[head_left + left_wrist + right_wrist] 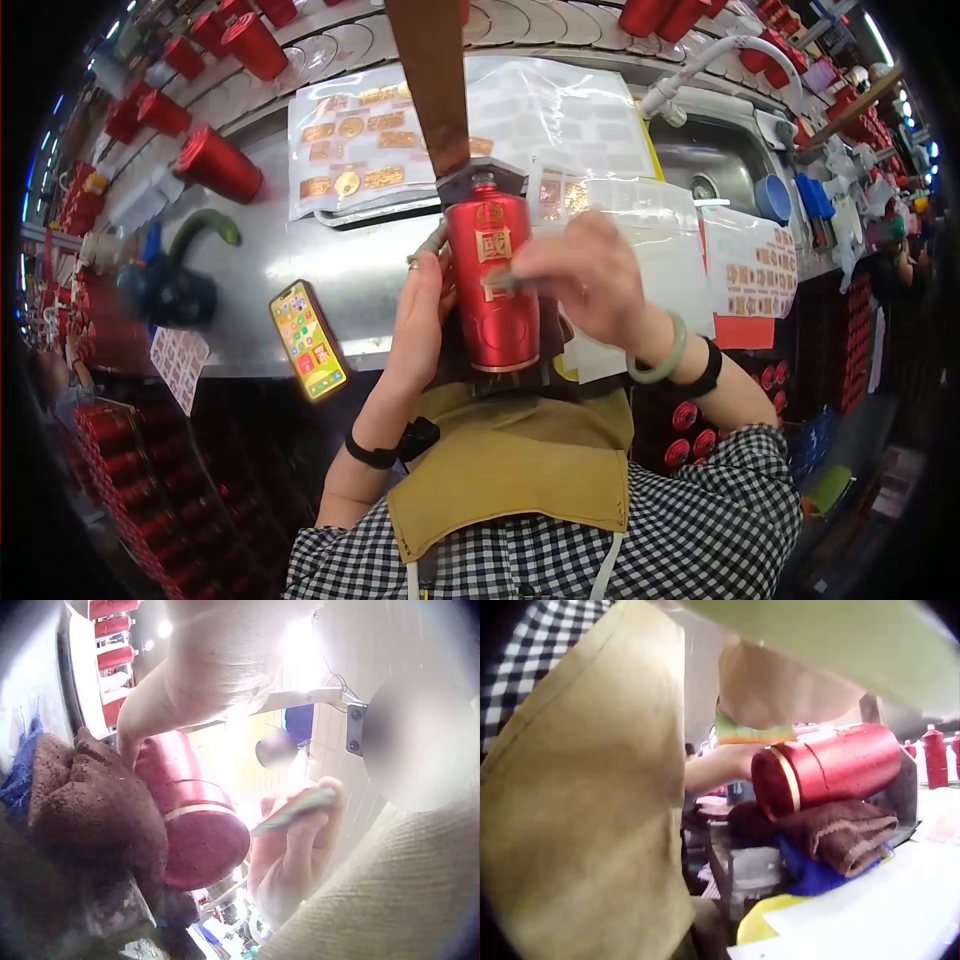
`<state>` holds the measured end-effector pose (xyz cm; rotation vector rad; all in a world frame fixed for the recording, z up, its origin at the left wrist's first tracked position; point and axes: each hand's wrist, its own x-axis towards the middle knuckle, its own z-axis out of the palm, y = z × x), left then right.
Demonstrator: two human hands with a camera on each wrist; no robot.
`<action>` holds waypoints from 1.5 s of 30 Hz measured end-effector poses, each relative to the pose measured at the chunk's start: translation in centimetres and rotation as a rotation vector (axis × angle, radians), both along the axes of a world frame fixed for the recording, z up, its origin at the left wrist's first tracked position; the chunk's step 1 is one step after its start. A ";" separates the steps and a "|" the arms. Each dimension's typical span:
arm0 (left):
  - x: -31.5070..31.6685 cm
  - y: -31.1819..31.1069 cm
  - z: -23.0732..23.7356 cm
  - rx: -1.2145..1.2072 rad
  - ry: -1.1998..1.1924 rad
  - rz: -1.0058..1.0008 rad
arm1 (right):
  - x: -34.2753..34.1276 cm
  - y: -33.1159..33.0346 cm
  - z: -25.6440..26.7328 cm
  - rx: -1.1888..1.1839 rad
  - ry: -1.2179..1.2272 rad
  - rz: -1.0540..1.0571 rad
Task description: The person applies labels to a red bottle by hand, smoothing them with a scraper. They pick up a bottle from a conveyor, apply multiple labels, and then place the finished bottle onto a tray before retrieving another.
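A red bottle [490, 335] with gold characters lies back on a folded brown towel [847, 836], its neck toward a dark holder [515, 178]. My left hand [420, 310] holds the bottle along its left side; in the left wrist view a curved digit reaches round the red body [161, 765]. In my right hand [590, 285] a thin, flat green scraper [300, 810] is pinched between thumb and fingers. Its edge is right at the lower gold character on the bottle's front. The right wrist view shows the scraper [750, 731] with an orange edge, above the bottle.
Sheets of gold stickers [350, 150] lie behind the bottle on the steel counter [250, 300]. A lit phone [307, 340] and a dark pot-like object [170, 290] are to the left. A sink [710, 150] with a white faucet [665, 100] stands at the right. A brown bar [430, 80] rises behind.
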<state>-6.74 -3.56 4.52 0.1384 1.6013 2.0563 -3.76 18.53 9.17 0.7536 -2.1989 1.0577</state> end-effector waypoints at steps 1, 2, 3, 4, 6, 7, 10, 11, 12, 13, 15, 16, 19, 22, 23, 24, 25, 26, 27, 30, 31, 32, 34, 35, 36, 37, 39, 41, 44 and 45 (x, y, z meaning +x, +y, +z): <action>0.0 0.2 0.0 0.002 0.004 -0.009 | -0.9 0.9 -0.3 0.058 0.043 -0.067; 0.2 0.2 0.0 -0.009 0.020 0.011 | -1.3 1.6 -0.7 0.115 0.085 -0.133; 0.2 0.3 0.0 -0.021 0.036 0.033 | -1.1 1.7 -0.8 0.148 0.061 -0.110; 0.3 0.3 0.0 -0.021 0.036 0.029 | -0.4 1.4 -2.2 0.135 0.019 -0.097; 0.3 0.1 0.0 -0.003 -0.033 0.032 | 2.5 1.0 -5.0 0.217 0.097 0.009; 0.4 0.1 0.1 -0.005 -0.037 0.033 | 3.6 0.8 -5.7 0.209 0.127 0.091; 0.4 0.2 0.4 0.029 -0.057 0.021 | 4.6 0.9 -5.7 0.219 0.162 0.233; 0.5 0.3 0.5 0.037 -0.056 0.016 | 4.4 1.0 -5.5 0.175 0.128 0.215; 0.4 0.4 0.5 0.047 -0.047 0.013 | 3.6 1.2 -5.3 0.133 0.101 0.199; 0.5 0.4 0.5 0.047 -0.047 0.018 | 2.2 1.0 -4.6 0.110 0.047 0.229; 0.6 0.4 0.6 0.026 -0.039 0.037 | -0.5 0.0 -2.2 0.003 -0.097 0.016; 0.5 0.4 0.6 0.028 -0.034 0.046 | -1.9 -0.1 -1.7 -0.029 -0.142 -0.096; 0.4 0.2 0.6 0.096 -0.075 0.034 | -5.4 1.6 0.2 0.278 0.147 -0.350; 0.2 -0.1 0.5 0.100 -0.150 0.053 | -4.1 0.6 -0.3 0.422 0.302 -0.010; 0.0 -0.2 -0.3 0.164 -0.156 0.062 | -2.7 -0.5 -0.1 0.470 0.308 0.105; 0.0 -0.4 -0.9 0.223 -0.168 0.071 | -1.0 -2.2 0.4 0.511 0.308 0.219; 0.0 -0.5 -1.4 0.250 -0.197 0.105 | 0.2 -3.4 0.8 0.551 0.260 0.256; 0.0 -0.6 -1.2 0.248 -0.194 0.105 | 0.7 -4.2 1.1 0.590 0.215 0.291; 0.1 -0.8 -0.7 0.221 -0.195 0.103 | -0.3 -4.6 1.2 0.611 0.151 0.197; -0.1 -1.0 -0.1 0.111 -0.138 0.132 | -6.2 -2.1 0.5 0.460 0.099 -0.090; 0.0 -1.1 0.0 0.118 -0.134 0.135 | -7.5 -1.2 2.5 0.506 0.098 -0.191; 0.0 -1.2 0.1 0.126 -0.129 0.140 | -8.7 0.1 3.3 0.585 0.217 -0.251; 0.0 -1.5 0.0 0.135 -0.124 0.136 | -8.4 0.7 3.8 0.576 0.286 -0.200; -0.1 -1.6 -0.1 0.144 -0.118 0.134 | -7.8 0.7 3.2 0.579 0.289 -0.200; -0.2 -1.7 -0.2 0.146 -0.117 0.134 | -6.2 0.3 1.7 0.557 0.297 -0.116; -0.2 -1.7 -0.3 0.146 -0.123 0.139 | -4.4 -0.1 0.1 0.535 0.304 -0.034; -0.3 -1.6 -0.3 0.149 -0.130 0.143 | -0.5 -1.1 -1.3 0.475 0.312 0.192; -0.2 -1.2 -0.2 0.129 -0.152 0.139 | 1.0 -1.9 -0.2 0.429 0.173 0.391; 0.1 -0.5 0.2 0.078 -0.188 0.109 | -1.5 -1.3 -0.7 0.262 -0.024 0.078; 0.0 -0.3 0.4 0.105 -0.159 0.090 | -3.0 -0.3 -0.5 0.168 0.017 -0.030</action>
